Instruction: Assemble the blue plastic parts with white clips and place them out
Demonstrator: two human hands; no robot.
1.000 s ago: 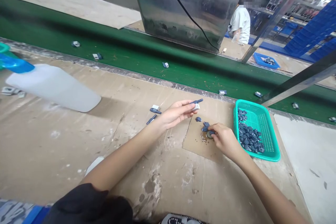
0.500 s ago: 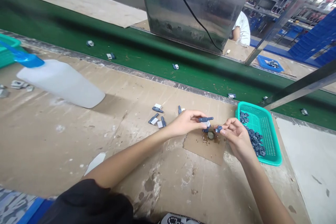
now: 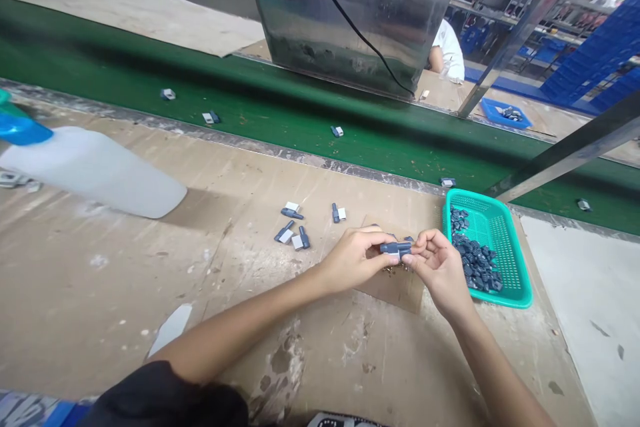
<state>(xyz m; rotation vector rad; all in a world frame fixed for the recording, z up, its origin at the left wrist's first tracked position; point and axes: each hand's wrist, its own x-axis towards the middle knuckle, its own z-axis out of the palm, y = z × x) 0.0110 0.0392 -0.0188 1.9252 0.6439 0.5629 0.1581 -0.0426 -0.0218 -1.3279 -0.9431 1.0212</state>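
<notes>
while pinching a small slate-blue plastic part (image 3: 395,248) from both sides, two hands almost touching, raised just above a scrap of brown cardboard (image 3: 395,297). left hand (image 3: 353,259): fingers curled round one end, nearly closed, with a firm hold on the part. right hand (image 3: 440,267): thumb and fingertips on the other end, remaining fingers loosely bent, about half closed. on the part, a pale patch close to the left fingers, too hidden to make out clearly.

just right of the right hand, a teal plastic mesh basket (image 3: 480,195), with a heap of slate-blue parts (image 3: 475,263) inside. left of the left hand, four small groups of slate-blue parts with white pieces (image 3: 291,213), loose on a scuffed tan workbench (image 3: 100,293). farther left on the same bench, a white plastic bottle (image 3: 95,173) lying on its side, with a blue cap (image 3: 20,130) at its end.

along the far edge of the bench, a green conveyor belt (image 3: 280,127) with small parts (image 3: 337,131) scattered well apart. above the belt, a steel hopper (image 3: 340,27) with a black cable (image 3: 363,33) running down its face. farther off, a co-worker in a white shirt (image 3: 447,50), and a blue tray (image 3: 500,113) holding more parts. at the bottom edge, a black sleeve (image 3: 170,400) on the left arm.
</notes>
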